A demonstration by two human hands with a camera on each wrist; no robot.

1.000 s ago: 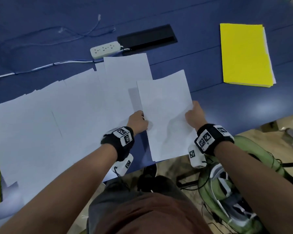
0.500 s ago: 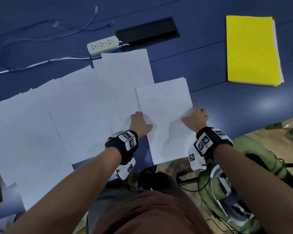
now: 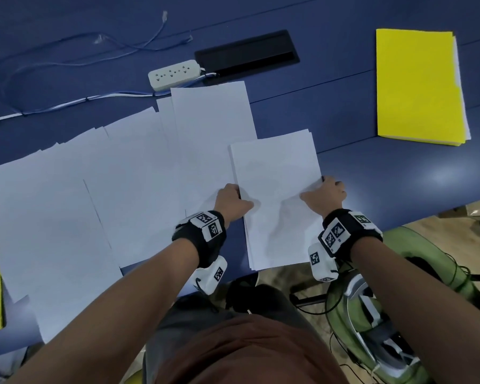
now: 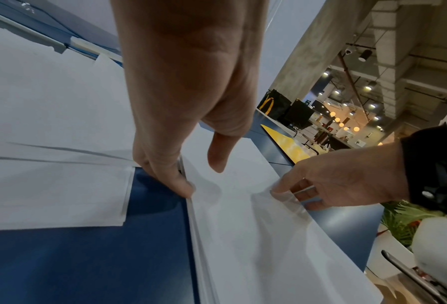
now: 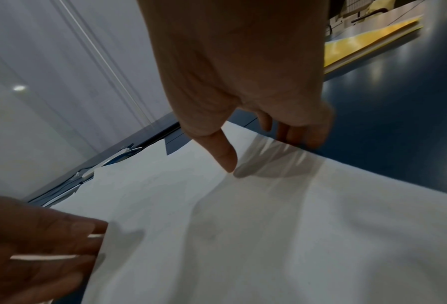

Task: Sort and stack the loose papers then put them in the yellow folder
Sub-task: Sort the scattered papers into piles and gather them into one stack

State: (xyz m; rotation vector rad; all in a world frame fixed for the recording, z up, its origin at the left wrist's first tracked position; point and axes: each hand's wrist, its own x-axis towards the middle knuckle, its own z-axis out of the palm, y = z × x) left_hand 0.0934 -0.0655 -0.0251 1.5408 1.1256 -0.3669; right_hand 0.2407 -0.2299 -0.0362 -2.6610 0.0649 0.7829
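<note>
White paper makes up the small stack (image 3: 275,195) lying on the blue table (image 3: 372,176) in front of the person, its near end hanging over the table's edge and its sheets slightly offset, so thin edges show along the left side; the top sheet is blank and a little rippled. The left hand (image 3: 230,202) pinches the stack's left edge, thumb on top and fingers curled under it. The right hand (image 3: 323,196) grips the right edge the same way, thumb (image 5: 223,152) pressed on the top sheet and fingers bent round the edge. To the left, loose sheets (image 3: 94,195) lie spread and overlapping across the table. The yellow folder (image 3: 419,84) lies closed, well apart to the far right, with white edges showing along its right side. Beyond the sheets sit a white power strip (image 3: 175,73), its cables and a black panel (image 3: 247,54).
</note>
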